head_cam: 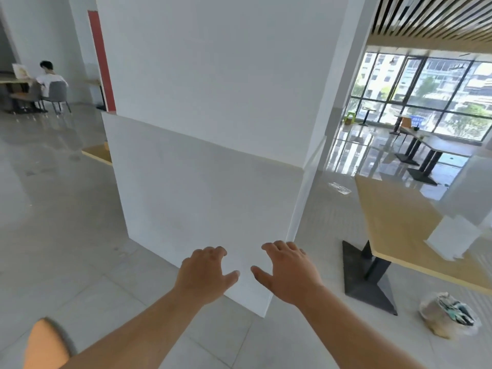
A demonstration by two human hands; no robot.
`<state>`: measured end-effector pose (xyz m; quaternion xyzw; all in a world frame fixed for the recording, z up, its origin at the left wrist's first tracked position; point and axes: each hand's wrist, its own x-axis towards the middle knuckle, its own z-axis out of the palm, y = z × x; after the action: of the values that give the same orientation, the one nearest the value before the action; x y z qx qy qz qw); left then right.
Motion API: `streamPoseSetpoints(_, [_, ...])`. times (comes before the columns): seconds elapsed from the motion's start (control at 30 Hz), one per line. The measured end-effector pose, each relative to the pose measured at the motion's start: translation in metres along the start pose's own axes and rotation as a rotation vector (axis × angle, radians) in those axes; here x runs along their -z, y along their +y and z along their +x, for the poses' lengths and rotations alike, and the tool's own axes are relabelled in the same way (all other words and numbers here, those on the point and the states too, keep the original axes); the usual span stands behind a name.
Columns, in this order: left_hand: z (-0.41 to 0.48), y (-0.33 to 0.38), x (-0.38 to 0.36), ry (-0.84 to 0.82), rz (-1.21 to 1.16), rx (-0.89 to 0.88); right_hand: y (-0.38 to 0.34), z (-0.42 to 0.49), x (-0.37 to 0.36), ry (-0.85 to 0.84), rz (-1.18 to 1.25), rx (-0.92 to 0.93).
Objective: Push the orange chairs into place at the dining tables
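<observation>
Both bare forearms reach forward over a floor of large, smooth, pale grey tiles [66,235], palms down and empty. The left hand [205,275] has its fingers curled loosely and the thumb splayed to the side; the right hand [288,272] mirrors it, fingers a little more spread — each grip is loose and apart, closing on nothing and touching nothing. Just beyond the fingertips stands a broad, square-cornered white pillar [207,115], matte and plain, with a stepped-out lower section and a red vertical strip [101,62] along its far left edge. The only orange chair [45,344] in sight is a rounded, smooth-looking edge at the bottom left corner, blurred and well apart from both hands, beside the left forearm. To the right is a bench [394,225] with a flat, light wood-coloured top on a black metal post and flat angular base plate; near that base a crumpled translucent plastic bag [450,318] sits on the floor. Further back, similar benches [423,139] stand before tall dark-framed windows [426,94], the glossy floor mirroring the light — and a slatted ceiling overhead.
</observation>
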<state>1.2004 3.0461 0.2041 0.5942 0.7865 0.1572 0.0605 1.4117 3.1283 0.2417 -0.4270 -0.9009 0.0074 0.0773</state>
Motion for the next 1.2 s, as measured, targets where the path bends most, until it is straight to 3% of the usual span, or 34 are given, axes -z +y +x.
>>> streamPoseSetpoints(0.13, [0.054,-0.03,-0.009,-0.002,0.044,0.095,0.014,0.08,-0.03,-0.04,0.015,0.082])
streamPoseSetpoints(0.37, [0.12,-0.089,-0.011,-0.001,0.112,0.45,0.021,0.227,-0.067,-0.088,0.099,0.353])
streamPoseSetpoints(0.53, [0.152,-0.109,0.014,0.11,0.128,0.647,-0.005,0.326,-0.061,-0.092,0.146,0.558])
streamPoseSetpoints(0.93, [0.062,-0.228,0.049,0.288,0.079,1.151,-0.224,0.389,-0.107,-0.149,0.126,1.164])
streamPoseSetpoints(1.2, [0.058,-0.319,0.033,0.449,-0.102,1.291,-0.356,0.424,-0.118,-0.148,-0.051,1.415])
